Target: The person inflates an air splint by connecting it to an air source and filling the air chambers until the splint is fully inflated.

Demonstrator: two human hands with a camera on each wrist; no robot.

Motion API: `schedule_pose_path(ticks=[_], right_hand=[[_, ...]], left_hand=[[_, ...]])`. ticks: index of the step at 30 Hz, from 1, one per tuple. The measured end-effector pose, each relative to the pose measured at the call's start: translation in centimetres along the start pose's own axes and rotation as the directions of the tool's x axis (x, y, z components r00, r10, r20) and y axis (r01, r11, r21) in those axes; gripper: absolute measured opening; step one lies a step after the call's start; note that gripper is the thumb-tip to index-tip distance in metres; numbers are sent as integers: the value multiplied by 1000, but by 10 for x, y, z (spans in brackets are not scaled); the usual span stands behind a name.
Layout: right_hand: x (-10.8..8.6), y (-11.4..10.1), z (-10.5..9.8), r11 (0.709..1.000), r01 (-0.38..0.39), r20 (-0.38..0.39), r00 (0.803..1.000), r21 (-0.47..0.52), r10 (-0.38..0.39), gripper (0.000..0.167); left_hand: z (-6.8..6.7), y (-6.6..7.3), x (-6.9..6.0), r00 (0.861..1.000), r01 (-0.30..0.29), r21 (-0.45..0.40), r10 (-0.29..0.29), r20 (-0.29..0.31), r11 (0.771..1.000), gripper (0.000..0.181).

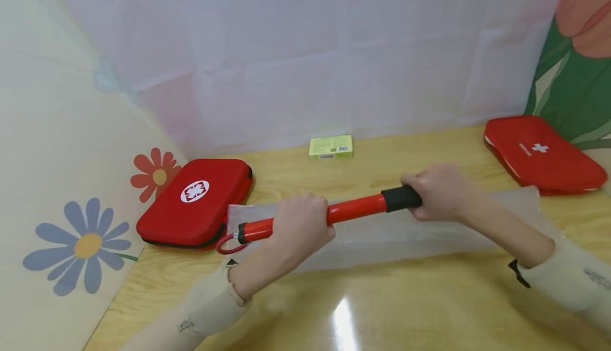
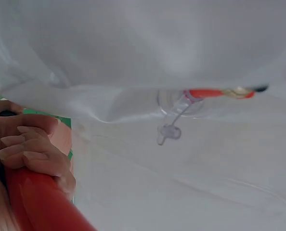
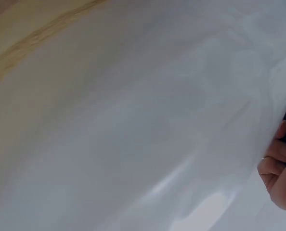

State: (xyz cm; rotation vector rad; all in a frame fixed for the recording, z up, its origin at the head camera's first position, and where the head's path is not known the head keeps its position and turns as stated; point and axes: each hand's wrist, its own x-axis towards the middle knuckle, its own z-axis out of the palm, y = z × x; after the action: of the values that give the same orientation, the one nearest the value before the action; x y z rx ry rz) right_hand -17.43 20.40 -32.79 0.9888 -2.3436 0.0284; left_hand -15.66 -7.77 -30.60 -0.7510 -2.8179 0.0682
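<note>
A red hand pump with black ends is held slightly slanted above a translucent plastic inflatable on the table. My left hand grips the red barrel. My right hand holds the black handle at the right end. From the pump's left end a thin red hose loops down. In the left wrist view, a clear valve hangs from the plastic, with a red-orange piece right at it; the plastic edge partly hides the join. The right wrist view is mostly plastic, with fingers at its right edge.
A red first-aid case lies at the left, close to the plastic's left end. A red first-aid pouch lies at the back right. A small yellow-green box sits near the back cloth.
</note>
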Motion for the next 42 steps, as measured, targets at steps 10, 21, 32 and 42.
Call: schedule_pose_path(ticks=[10, 21, 32, 42], right_hand=[[-4, 10, 5, 998, 5, -4, 1000, 60, -5, 34], [-47, 56, -15, 997, -74, -60, 995, 27, 76, 34], [-22, 22, 0, 1000, 7, -48, 999, -10, -8, 33], [3, -9, -4, 1000, -11, 31, 999, -5, 12, 30]], left_hand=[[-2, -12, 3, 999, -15, 21, 14, 39, 1000, 19], [-3, -39, -1, 998, -17, 116, 23, -56, 993, 22], [3, -16, -2, 1000, -11, 22, 11, -6, 1000, 21], [0, -1, 4, 999, -36, -16, 36, -18, 999, 17]])
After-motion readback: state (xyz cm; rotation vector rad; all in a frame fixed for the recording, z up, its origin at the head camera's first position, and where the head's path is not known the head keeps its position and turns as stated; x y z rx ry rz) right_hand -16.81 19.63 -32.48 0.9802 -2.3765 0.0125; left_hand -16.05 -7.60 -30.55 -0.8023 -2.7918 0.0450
